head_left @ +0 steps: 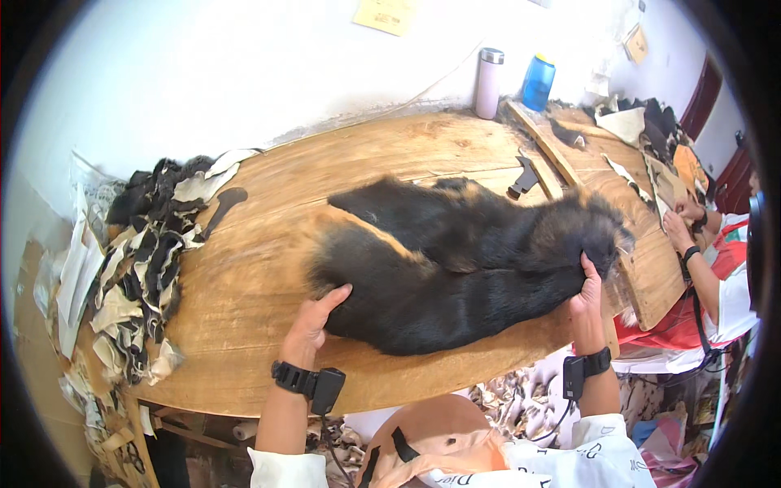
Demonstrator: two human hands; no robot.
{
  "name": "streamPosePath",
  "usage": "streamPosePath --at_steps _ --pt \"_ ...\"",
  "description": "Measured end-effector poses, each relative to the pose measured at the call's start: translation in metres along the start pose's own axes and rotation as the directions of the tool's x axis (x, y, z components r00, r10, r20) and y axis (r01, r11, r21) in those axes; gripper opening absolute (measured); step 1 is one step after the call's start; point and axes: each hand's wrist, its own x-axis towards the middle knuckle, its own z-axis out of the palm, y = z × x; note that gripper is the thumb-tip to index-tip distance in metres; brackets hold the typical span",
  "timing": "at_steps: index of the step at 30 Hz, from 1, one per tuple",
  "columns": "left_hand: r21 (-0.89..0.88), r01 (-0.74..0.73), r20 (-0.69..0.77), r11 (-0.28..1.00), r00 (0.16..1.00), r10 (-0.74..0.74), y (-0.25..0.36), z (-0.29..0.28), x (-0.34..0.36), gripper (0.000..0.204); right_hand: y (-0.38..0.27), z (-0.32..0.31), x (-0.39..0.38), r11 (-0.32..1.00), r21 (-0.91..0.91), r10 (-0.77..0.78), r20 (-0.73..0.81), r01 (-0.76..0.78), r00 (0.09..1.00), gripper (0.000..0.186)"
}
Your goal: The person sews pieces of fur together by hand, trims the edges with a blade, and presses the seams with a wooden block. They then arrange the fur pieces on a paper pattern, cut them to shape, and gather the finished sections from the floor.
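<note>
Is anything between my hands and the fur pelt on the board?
Nothing visible. The left hand rests flat on the pelt's left end, and the right hand touches its right end. Both lie directly on the fur.

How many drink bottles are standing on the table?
2. A pale pink bottle and a blue bottle stand side by side at the far edge of the wooden table, by the wall. Clutter could hide others.

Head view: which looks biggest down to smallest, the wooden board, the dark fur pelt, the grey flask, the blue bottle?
1. wooden board
2. dark fur pelt
3. grey flask and blue bottle: they look alike in size, both far off, so unranked.
</note>
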Motion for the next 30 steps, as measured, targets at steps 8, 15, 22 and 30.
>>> streamPosePath --at_steps 8,15,22,30 --pt "0.175 -0.444 -0.033 0.879 0.889 0.456 -0.012 -0.014 -0.088 0.044 -0.007 0.039 -0.069 0.995 -0.104 0.025 0.273 0.004 0.962 0.038" --pt "0.023 -0.497 -0.445 0.867 0.772 0.454 -0.078 -0.110 -0.244 0.045 0.036 0.076 -0.161 0.966 -0.152 0.258 0.548 -0.208 0.796 0.041" --pt "-0.010 -0.610 -0.762 0.793 0.518 0.389 -0.198 -0.170 -0.410 0.050 0.148 0.096 -0.251 0.738 -0.418 0.674 0.489 -0.529 0.554 0.042" --pt "-0.073 -0.322 -0.952 0.944 0.304 0.030 -0.351 -0.178 -0.501 0.040 0.310 0.012 -0.320 0.172 -0.975 0.984 0.165 -0.137 0.062 0.032"
